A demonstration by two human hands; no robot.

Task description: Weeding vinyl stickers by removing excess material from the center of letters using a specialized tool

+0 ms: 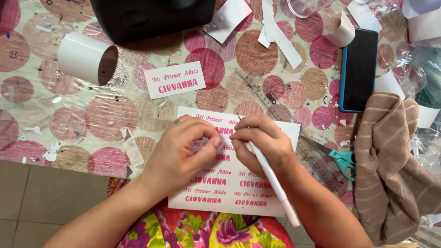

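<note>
A white sheet (257, 195) printed with rows of pink lettering lies at the table's near edge. My left hand (183, 149), with a ring on one finger, presses its curled fingertips on the sheet's middle. My right hand (262, 142) meets it there and holds a white and pink pen-like tool (275, 183), tip down on the sheet, shaft pointing back toward me. A cut-out white label (174, 79) with pink lettering lies apart, farther up the table.
A white paper roll (85, 57) lies at left, a black device (151, 16) at the top. A clear ruler (285, 124), teal-handled scissors (340, 158), a phone in a blue case (360, 69) and a striped brown towel (390, 174) sit at right. Paper scraps (280, 39) are scattered.
</note>
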